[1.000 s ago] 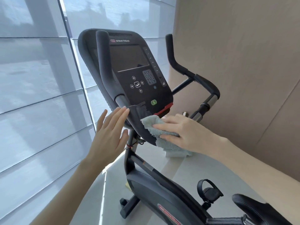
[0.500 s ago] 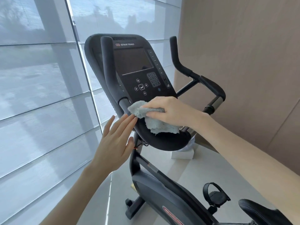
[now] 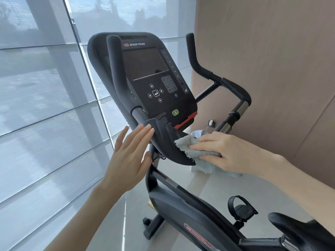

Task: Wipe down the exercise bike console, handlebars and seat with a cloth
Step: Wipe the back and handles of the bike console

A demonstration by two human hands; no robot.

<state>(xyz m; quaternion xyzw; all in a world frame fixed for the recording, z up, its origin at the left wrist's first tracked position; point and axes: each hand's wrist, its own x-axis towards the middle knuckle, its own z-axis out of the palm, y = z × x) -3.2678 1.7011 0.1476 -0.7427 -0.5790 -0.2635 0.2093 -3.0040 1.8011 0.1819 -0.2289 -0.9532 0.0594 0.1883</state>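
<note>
The black exercise bike console (image 3: 145, 73) with its dark screen and keypad stands tilted in the middle. Below it juts a ribbed black tray (image 3: 166, 142). My right hand (image 3: 230, 153) presses a pale blue-grey cloth (image 3: 192, 147) against the tray's right lower edge, fingers laid flat over it. My left hand (image 3: 128, 158) is flat and open, its fingertips touching the tray's left end. The left handlebar (image 3: 117, 73) rises in front of the console; the right handlebar (image 3: 213, 75) curves behind. The black seat (image 3: 297, 230) shows at bottom right.
Large windows with translucent blinds (image 3: 45, 115) fill the left. A tan wall (image 3: 272, 69) stands close on the right. Bike frame (image 3: 190, 211) and pedal (image 3: 242, 207) lie below over a pale tiled floor. A white box (image 3: 196, 134) sits behind the cloth.
My right hand has slid the cloth down from the console's lower panel to the tray's right lower edge. My left hand stays at the tray's left end.
</note>
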